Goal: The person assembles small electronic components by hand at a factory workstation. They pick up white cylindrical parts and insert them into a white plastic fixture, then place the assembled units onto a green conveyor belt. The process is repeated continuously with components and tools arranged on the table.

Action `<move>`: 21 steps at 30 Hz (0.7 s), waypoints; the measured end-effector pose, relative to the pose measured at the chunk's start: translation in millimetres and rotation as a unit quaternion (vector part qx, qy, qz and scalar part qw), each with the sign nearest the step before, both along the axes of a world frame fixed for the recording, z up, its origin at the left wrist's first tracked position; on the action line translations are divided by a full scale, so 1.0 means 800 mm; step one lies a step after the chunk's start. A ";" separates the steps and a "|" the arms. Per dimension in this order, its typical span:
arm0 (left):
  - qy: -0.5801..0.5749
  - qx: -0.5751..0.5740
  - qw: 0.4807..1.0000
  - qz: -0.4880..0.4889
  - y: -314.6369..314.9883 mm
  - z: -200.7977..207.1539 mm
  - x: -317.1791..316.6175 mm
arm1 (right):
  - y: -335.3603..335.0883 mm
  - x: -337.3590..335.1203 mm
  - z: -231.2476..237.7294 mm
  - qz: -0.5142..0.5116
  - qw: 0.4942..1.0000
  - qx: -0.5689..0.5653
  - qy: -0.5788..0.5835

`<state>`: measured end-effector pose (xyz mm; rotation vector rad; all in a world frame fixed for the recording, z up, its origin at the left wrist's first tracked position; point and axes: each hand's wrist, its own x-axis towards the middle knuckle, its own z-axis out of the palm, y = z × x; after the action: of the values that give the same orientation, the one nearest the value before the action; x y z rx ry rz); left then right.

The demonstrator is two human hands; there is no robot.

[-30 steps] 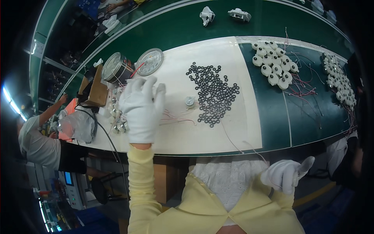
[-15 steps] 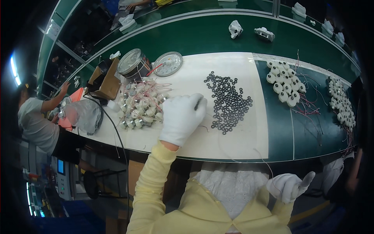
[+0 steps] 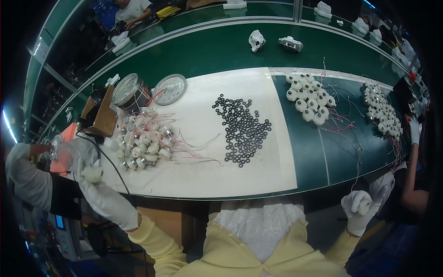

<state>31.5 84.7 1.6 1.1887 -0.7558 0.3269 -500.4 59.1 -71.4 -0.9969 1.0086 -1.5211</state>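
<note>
We find the right hand [image 3: 356,211] closed on a thin lead [image 3: 358,166] right of the black rings [image 3: 242,131]; dragging could snag it. Left of them, the left hand [image 3: 99,194], grip unclear to us, could scatter wired motors [image 3: 152,148] by sweeping low.

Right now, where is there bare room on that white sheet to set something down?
The white sheet is bare along its near edge, below the black rings, and between those rings and the round lid. It is crowded at left: a pile of wired parts plus the tin and cardboard box.
</note>
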 end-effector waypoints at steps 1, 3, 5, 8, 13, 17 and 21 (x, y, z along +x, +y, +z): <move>-0.003 0.009 1.000 0.001 0.008 0.002 -0.006 | -0.002 -0.017 -0.011 -0.004 1.000 -0.004 -0.018; -0.004 0.033 0.999 -0.005 0.012 0.001 -0.022 | -0.001 -0.016 -0.010 -0.032 0.999 0.005 0.007; -0.058 0.149 0.986 -0.054 0.022 -0.015 -0.027 | -0.004 -0.010 -0.008 -0.046 0.996 0.004 0.076; -0.161 0.315 0.916 -0.190 0.018 -0.027 -0.037 | -0.020 0.007 0.000 -0.007 0.972 0.060 0.226; -0.495 0.349 0.775 -0.181 -0.034 -0.067 -0.066 | -0.078 0.046 0.005 0.008 0.640 -0.204 0.740; -0.419 0.336 0.817 -0.210 -0.040 -0.105 -0.071 | -0.105 0.099 0.020 -0.010 0.478 -0.323 0.817; -0.382 0.338 0.833 -0.213 -0.043 -0.113 -0.073 | -0.130 0.132 0.023 0.045 0.517 -0.219 0.826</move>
<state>-26.9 50.5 -88.8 1.4984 -1.9279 0.1451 -395.1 -44.6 -52.7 -3.0022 1.6584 -0.1864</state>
